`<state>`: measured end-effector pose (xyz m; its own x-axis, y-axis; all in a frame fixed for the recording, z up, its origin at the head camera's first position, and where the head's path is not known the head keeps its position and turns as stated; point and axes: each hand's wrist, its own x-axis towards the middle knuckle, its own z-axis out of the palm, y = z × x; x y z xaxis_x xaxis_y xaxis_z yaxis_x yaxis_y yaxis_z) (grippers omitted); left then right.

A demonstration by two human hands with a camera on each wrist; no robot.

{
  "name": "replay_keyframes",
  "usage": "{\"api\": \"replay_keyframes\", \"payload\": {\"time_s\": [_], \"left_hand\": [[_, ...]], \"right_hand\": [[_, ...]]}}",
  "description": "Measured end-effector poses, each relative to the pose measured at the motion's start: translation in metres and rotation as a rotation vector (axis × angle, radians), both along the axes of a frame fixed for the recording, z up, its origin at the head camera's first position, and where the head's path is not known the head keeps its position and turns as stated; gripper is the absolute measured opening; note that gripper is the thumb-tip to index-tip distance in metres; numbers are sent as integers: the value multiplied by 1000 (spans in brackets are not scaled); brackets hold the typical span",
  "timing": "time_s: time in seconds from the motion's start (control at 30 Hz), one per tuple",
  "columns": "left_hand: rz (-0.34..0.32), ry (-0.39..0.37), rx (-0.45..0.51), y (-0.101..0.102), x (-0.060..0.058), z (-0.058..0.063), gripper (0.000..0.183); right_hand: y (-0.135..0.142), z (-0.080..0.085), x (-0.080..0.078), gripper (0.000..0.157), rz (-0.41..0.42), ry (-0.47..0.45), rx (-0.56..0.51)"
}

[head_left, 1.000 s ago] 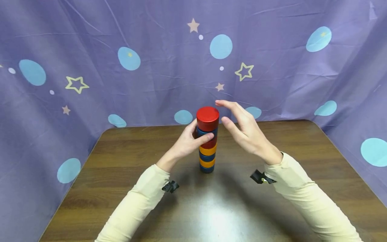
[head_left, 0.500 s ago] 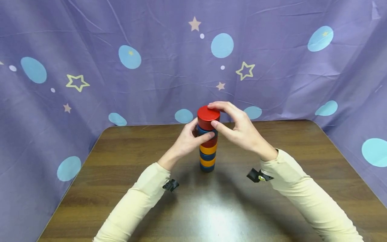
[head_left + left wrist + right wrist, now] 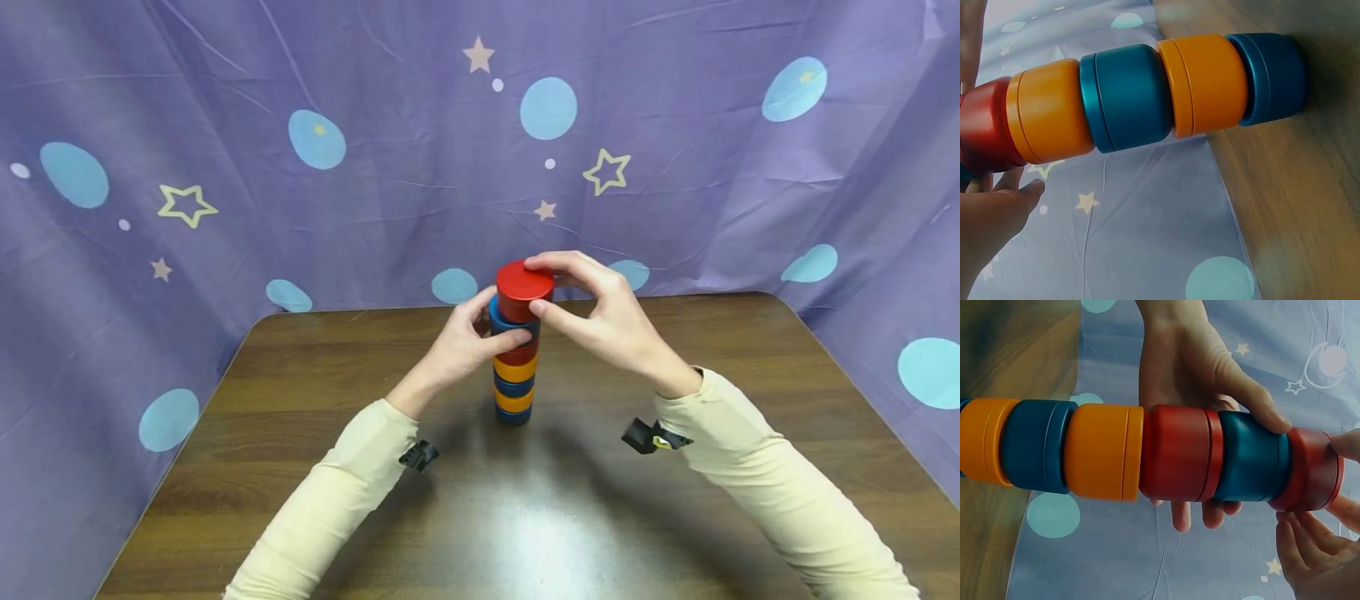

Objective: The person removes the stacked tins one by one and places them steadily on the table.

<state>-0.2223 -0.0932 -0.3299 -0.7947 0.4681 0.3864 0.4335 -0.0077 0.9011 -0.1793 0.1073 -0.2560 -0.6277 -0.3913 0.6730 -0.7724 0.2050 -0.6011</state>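
Note:
A tall stack of small round lidded tins, in blue, orange and red, stands on the table. My left hand (image 3: 468,337) grips the upper blue tin (image 3: 1252,456), its thumb across the near side and fingers behind. My right hand (image 3: 600,308) pinches the topmost red tin (image 3: 523,292) between thumb and fingers, with one fingertip on the lid. That red tin sits off-centre to the right and slightly tilted, baring part of the blue lid under it. Below come a lower red tin (image 3: 1179,453), orange tins (image 3: 1054,112) and blue tins (image 3: 1132,97), upright in line.
The brown wooden table (image 3: 315,400) has rounded far corners. A purple curtain (image 3: 405,167) with stars and blue ovals hangs behind it and along both sides. Each wrist carries a small black camera (image 3: 417,456).
My right hand has come in from the right and taken hold of the top red tin, which has shifted right on the stack. My left hand keeps its grip.

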Motion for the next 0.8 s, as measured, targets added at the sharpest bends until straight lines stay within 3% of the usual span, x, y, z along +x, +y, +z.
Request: {"api": "replay_keyframes", "payload": {"time_s": [0.17, 0.3, 0.53, 0.8], "left_hand": [[-15, -3, -9, -1, -1, 1, 65], [-10, -13, -16, -1, -1, 0, 61], [2, -7, -22, 0, -3, -1, 84], [26, -11, -25, 2, -4, -3, 90]], "right_hand": [[10, -17, -14, 41, 12, -20, -55], [18, -29, -21, 47, 26, -87, -113], [29, -35, -23, 52, 59, -171, -213], [41, -43, -26, 50, 46, -224, -262]]}}
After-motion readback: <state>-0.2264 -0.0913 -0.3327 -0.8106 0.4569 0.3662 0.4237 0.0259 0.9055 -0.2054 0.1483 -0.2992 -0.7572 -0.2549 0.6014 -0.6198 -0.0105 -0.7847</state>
